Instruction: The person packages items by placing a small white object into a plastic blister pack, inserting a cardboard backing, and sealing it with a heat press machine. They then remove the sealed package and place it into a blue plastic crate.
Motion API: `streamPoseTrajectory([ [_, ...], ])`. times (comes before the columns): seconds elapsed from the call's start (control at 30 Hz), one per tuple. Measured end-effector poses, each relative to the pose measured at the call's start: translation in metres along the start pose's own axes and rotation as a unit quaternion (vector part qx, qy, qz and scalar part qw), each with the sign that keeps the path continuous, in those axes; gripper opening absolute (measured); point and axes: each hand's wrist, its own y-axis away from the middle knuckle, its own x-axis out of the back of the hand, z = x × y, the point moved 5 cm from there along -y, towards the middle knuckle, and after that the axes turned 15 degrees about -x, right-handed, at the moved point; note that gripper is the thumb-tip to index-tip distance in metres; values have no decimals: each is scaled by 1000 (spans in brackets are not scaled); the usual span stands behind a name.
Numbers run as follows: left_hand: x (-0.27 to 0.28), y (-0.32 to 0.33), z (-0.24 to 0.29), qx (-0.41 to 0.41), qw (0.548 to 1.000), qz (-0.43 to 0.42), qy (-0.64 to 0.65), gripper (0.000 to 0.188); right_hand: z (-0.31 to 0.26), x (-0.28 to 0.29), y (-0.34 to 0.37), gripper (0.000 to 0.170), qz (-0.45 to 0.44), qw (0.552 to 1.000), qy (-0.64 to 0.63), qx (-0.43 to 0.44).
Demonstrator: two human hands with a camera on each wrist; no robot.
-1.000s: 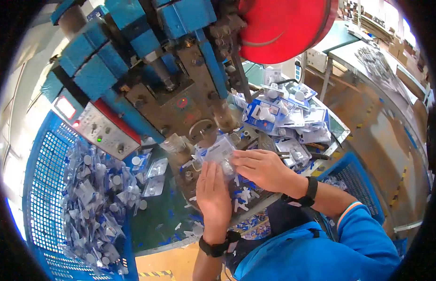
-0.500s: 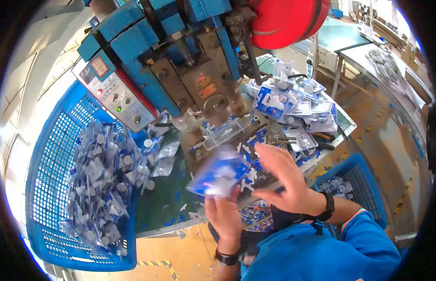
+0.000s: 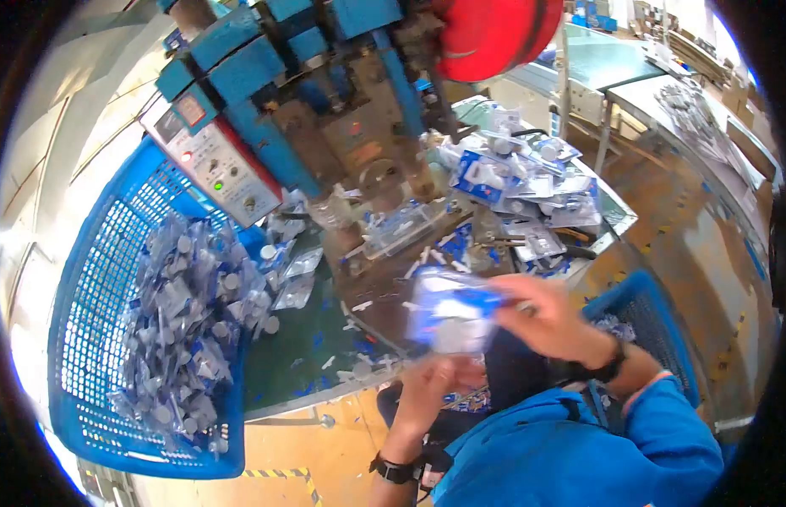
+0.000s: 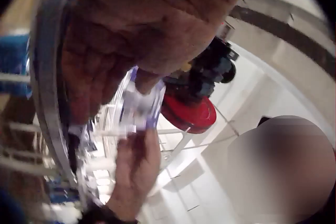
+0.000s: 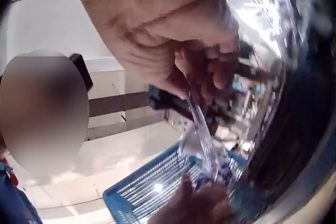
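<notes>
A clear blister pack with a blue-and-white card (image 3: 456,313) is held up in front of the press, blurred in the head view. My right hand (image 3: 545,317) pinches it by its right edge between thumb and fingers; the right wrist view shows the clear plastic edge (image 5: 202,129) in that pinch. Just below the pack, my left hand (image 3: 431,393) has loosely bent fingers close to its lower edge. In the left wrist view the thumb of this hand overlaps the pack (image 4: 139,103), with thumb and fingers spread apart. On the press bed lies a clear plastic tray-like fixture (image 3: 406,230).
The blue press (image 3: 359,127) stands ahead, its control box (image 3: 215,165) at the left. A blue basket (image 3: 80,338) full of packs is at far left. More packs (image 3: 528,182) are piled right of the press, above another blue basket (image 3: 663,329). Small scraps (image 3: 359,367) litter the bench.
Both hands first lay on the pack at the press. The left hand then lifted it away toward the body; now the right hand grips it and it has shifted right, left hand beneath.
</notes>
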Motion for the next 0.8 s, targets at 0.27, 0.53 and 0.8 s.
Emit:
streamPoseTrajectory([
  [0.27, 153, 29, 88, -143, 808, 304, -484, 16, 116, 208, 110, 37, -30, 784, 496, -371],
  [0.53, 191, -66, 86, -158, 346, 166, -910, 14, 66, 119, 50, 40, 13, 900, 407, -158],
  [0.8, 179, 17, 115, -194, 786, 420, -410, 9, -17, 77, 9, 23, -180, 956, 220, -70],
])
